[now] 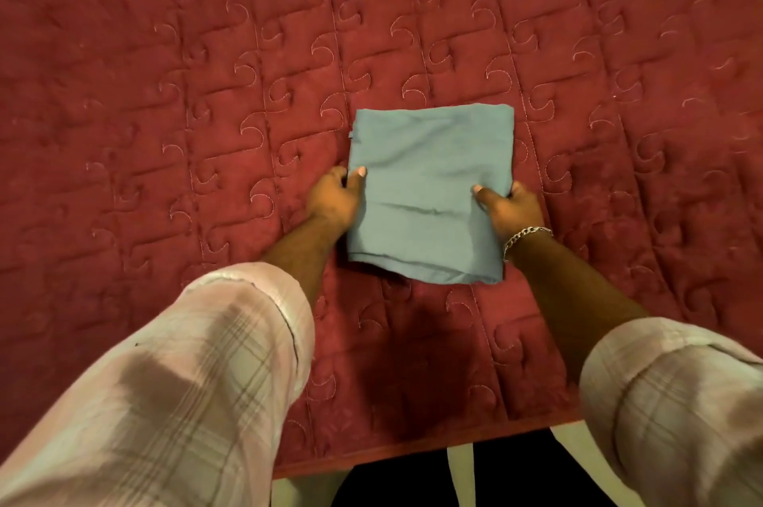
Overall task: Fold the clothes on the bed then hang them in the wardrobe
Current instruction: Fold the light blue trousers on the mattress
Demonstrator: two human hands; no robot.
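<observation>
A blue-grey garment [429, 192], folded into a neat rectangle, lies on the red quilted bedspread [206, 72] near the bed's front edge. My left hand [336, 198] grips the fold's left side, thumb on top and fingers tucked under. On the right side my right hand [510, 209], with a silver chain bracelet at the wrist, holds it the same way. The near edge of the fold seems slightly raised off the bed. No wardrobe or hanger is in view.
The bedspread fills most of the view, with its front edge [413, 453] just below my arms. Beyond that edge are pale floor and my dark trousers [495, 477]. My rolled plaid sleeves [186, 382] cover the lower corners.
</observation>
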